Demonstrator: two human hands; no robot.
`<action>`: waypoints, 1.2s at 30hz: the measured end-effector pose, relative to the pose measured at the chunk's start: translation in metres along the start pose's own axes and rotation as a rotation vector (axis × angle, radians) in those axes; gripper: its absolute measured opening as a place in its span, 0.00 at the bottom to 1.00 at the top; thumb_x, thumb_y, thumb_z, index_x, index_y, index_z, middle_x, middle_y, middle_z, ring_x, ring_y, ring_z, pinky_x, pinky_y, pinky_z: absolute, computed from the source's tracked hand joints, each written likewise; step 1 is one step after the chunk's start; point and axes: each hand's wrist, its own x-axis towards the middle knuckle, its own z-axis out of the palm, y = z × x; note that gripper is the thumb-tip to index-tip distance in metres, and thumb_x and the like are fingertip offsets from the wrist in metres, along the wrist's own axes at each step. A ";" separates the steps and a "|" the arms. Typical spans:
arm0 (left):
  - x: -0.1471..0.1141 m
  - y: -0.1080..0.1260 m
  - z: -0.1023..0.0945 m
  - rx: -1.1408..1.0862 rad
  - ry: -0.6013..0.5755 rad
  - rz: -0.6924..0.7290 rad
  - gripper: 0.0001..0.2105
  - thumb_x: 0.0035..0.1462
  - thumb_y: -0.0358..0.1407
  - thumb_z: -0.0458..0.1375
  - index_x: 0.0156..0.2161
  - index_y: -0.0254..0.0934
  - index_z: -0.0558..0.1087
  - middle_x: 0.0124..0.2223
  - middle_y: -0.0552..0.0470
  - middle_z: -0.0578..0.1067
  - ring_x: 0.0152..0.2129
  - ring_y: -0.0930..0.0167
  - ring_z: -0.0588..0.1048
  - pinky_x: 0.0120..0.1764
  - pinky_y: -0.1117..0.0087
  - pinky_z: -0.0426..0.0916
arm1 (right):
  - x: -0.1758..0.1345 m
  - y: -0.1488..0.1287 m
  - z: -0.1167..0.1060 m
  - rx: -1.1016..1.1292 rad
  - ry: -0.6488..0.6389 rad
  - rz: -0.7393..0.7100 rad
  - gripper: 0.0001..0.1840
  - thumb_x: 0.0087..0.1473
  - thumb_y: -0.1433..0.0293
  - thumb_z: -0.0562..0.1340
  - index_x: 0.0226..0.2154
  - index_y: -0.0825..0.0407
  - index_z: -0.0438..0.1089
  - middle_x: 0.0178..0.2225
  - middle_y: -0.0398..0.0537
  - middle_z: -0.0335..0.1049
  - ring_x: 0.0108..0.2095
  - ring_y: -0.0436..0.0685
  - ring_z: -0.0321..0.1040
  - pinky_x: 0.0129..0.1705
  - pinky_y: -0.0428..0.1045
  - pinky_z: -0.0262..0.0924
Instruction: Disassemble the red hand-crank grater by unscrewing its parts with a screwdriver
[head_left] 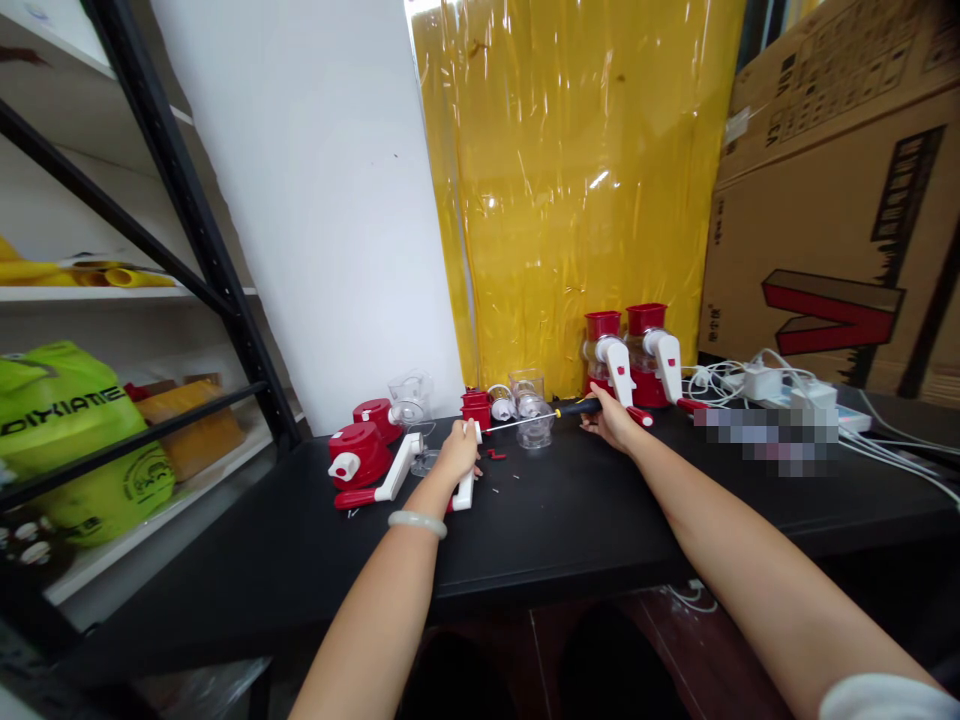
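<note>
My right hand [609,420] is closed around the black handle of a screwdriver [577,408]. Its long shaft points left, and the tip reaches a white piece at my left hand; whether it sits in a screw I cannot tell. My left hand [457,457] is wrapped round a white crank handle [466,491] with a red grip, partly hidden by the fingers. To the left lie another crank handle [401,468] and two red bases [360,455]. Clear plastic housings [534,427], a red hopper [475,408] and a small red piece [496,455] are beyond my hands.
Two assembled red-and-white hand-crank machines [604,350] stand at the back right. White cables and adapters [814,400] lie on the right of the black table [570,530]. A large cardboard box [817,220] rises behind them. A black-framed shelf [225,290] stands left.
</note>
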 end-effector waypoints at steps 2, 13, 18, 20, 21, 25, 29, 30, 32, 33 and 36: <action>-0.001 0.001 0.000 0.001 0.002 -0.007 0.18 0.68 0.48 0.39 0.46 0.37 0.61 0.25 0.55 0.67 0.11 0.71 0.69 0.18 0.69 0.67 | 0.002 0.003 -0.001 -0.065 0.001 -0.022 0.18 0.55 0.53 0.63 0.28 0.47 0.59 0.14 0.35 0.55 0.16 0.48 0.54 0.25 0.47 0.62; -0.002 0.002 0.000 0.024 -0.004 -0.010 0.18 0.69 0.48 0.38 0.46 0.37 0.60 0.26 0.55 0.67 0.11 0.71 0.69 0.18 0.69 0.68 | -0.003 -0.001 0.001 0.054 -0.013 -0.044 0.10 0.46 0.71 0.64 0.29 0.48 0.61 0.24 0.37 0.64 0.21 0.47 0.61 0.28 0.47 0.64; -0.002 0.002 0.000 0.020 0.000 -0.003 0.17 0.68 0.48 0.38 0.46 0.37 0.61 0.25 0.55 0.67 0.11 0.71 0.69 0.17 0.69 0.67 | -0.004 -0.003 0.002 0.080 -0.026 -0.024 0.10 0.45 0.69 0.63 0.29 0.48 0.60 0.24 0.37 0.64 0.21 0.48 0.62 0.28 0.47 0.63; -0.002 0.002 0.000 0.018 0.006 -0.003 0.17 0.68 0.48 0.38 0.46 0.37 0.61 0.25 0.55 0.67 0.11 0.71 0.69 0.18 0.69 0.68 | -0.003 -0.002 0.002 0.062 -0.006 -0.004 0.11 0.51 0.63 0.62 0.29 0.48 0.59 0.22 0.38 0.64 0.20 0.49 0.61 0.26 0.47 0.62; -0.002 0.002 0.000 0.018 0.007 -0.004 0.18 0.69 0.48 0.38 0.46 0.37 0.61 0.25 0.55 0.68 0.11 0.71 0.69 0.18 0.69 0.68 | -0.003 -0.001 0.002 0.039 0.008 0.004 0.12 0.54 0.60 0.61 0.30 0.48 0.59 0.21 0.38 0.63 0.19 0.49 0.60 0.26 0.47 0.62; -0.003 0.004 0.000 0.010 0.010 -0.010 0.18 0.68 0.48 0.38 0.46 0.37 0.61 0.25 0.55 0.68 0.11 0.71 0.69 0.18 0.68 0.68 | 0.000 0.003 0.002 -0.084 0.014 -0.023 0.17 0.56 0.56 0.62 0.28 0.47 0.57 0.14 0.35 0.55 0.16 0.48 0.55 0.24 0.46 0.61; -0.003 0.003 0.000 0.009 0.011 -0.010 0.17 0.68 0.48 0.38 0.46 0.37 0.61 0.25 0.55 0.67 0.11 0.71 0.69 0.18 0.68 0.68 | -0.001 0.004 0.001 -0.053 -0.005 -0.050 0.15 0.52 0.62 0.65 0.27 0.48 0.57 0.14 0.33 0.53 0.16 0.47 0.54 0.25 0.46 0.63; -0.003 0.003 0.000 0.013 0.009 -0.009 0.17 0.68 0.48 0.38 0.46 0.37 0.61 0.25 0.55 0.67 0.11 0.71 0.69 0.18 0.69 0.68 | -0.002 0.003 0.001 -0.034 -0.007 -0.052 0.14 0.51 0.64 0.65 0.27 0.48 0.58 0.15 0.34 0.56 0.17 0.47 0.55 0.26 0.46 0.63; -0.002 0.002 0.000 0.017 0.004 -0.007 0.18 0.68 0.48 0.38 0.46 0.38 0.61 0.25 0.55 0.67 0.11 0.71 0.69 0.18 0.69 0.67 | -0.003 0.001 0.001 0.003 -0.011 -0.047 0.12 0.48 0.67 0.65 0.28 0.48 0.59 0.18 0.35 0.60 0.18 0.47 0.57 0.26 0.46 0.62; -0.002 0.002 0.000 0.016 0.003 -0.007 0.18 0.68 0.48 0.38 0.46 0.38 0.61 0.25 0.56 0.67 0.11 0.71 0.69 0.18 0.69 0.67 | -0.004 0.000 0.001 0.021 -0.014 -0.043 0.11 0.46 0.68 0.65 0.28 0.48 0.59 0.19 0.36 0.61 0.19 0.47 0.58 0.26 0.46 0.62; -0.002 0.002 0.001 0.013 0.001 -0.010 0.17 0.68 0.48 0.38 0.46 0.38 0.61 0.25 0.56 0.67 0.10 0.72 0.68 0.17 0.69 0.67 | -0.005 -0.002 0.000 0.070 -0.032 -0.039 0.12 0.41 0.70 0.64 0.28 0.48 0.60 0.23 0.37 0.63 0.22 0.48 0.61 0.27 0.47 0.62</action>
